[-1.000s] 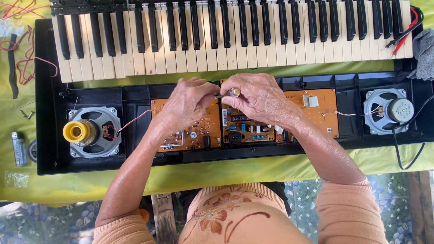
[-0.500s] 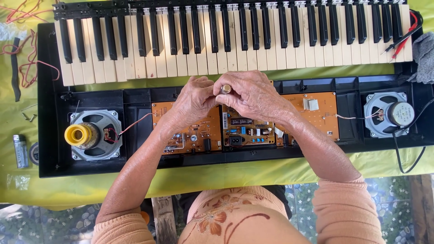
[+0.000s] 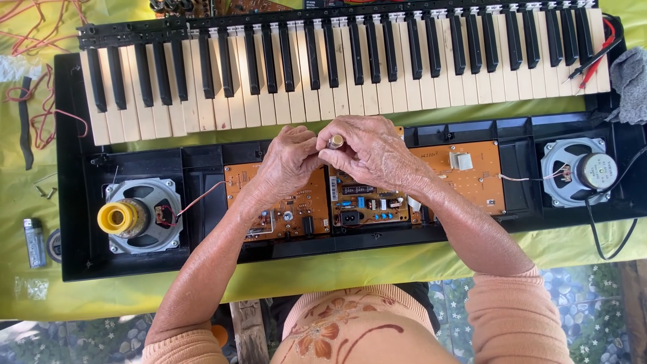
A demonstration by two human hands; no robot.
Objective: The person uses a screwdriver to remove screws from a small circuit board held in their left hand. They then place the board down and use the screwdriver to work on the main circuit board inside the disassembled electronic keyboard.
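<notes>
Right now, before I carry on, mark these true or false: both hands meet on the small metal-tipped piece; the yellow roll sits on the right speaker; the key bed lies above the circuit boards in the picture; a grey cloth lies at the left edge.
1. Both hands meet on the small metal-tipped piece: true. The left hand and right hand pinch it over the circuit boards.
2. The yellow roll sits on the right speaker: false. It sits on the left speaker.
3. The key bed lies above the boards in the picture: true.
4. A grey cloth lies at the left edge: false. It lies at the right edge.
</notes>
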